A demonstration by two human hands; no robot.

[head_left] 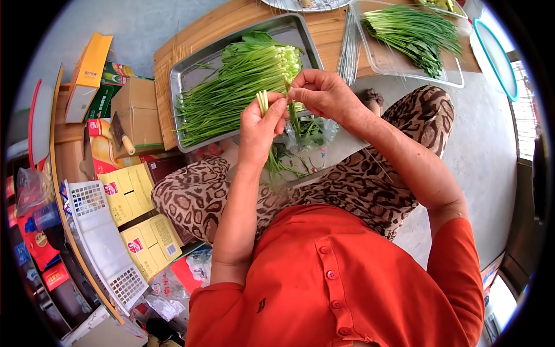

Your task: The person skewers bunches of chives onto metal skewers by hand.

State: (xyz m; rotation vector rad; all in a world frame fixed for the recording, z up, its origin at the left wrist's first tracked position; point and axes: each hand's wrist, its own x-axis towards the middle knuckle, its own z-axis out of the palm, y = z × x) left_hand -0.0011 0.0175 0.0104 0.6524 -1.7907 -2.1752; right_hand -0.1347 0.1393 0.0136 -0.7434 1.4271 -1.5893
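My left hand (261, 126) is closed around a small bunch of chives (262, 102), its pale cut ends sticking up past the thumb and its green leaves hanging below the fist. Close beside it, my right hand (324, 97) pinches a thin chive strand (293, 120) between thumb and fingertips. Just beyond both hands, a metal tray (191, 72) holds a large heap of chives (225, 101), pale ends toward the right, with broad leafy greens (248, 49) at its back. Under the hands lie a clear plastic bag (325, 132) and loose green trimmings (283, 162).
The tray rests on a wooden board (208, 26). A clear plastic container (378, 61) with more chives stands at the right, near a teal-rimmed round item (494, 58). Left are cartons (136, 110), a knife (122, 136), yellow boxes (128, 191) and a white basket (107, 243).
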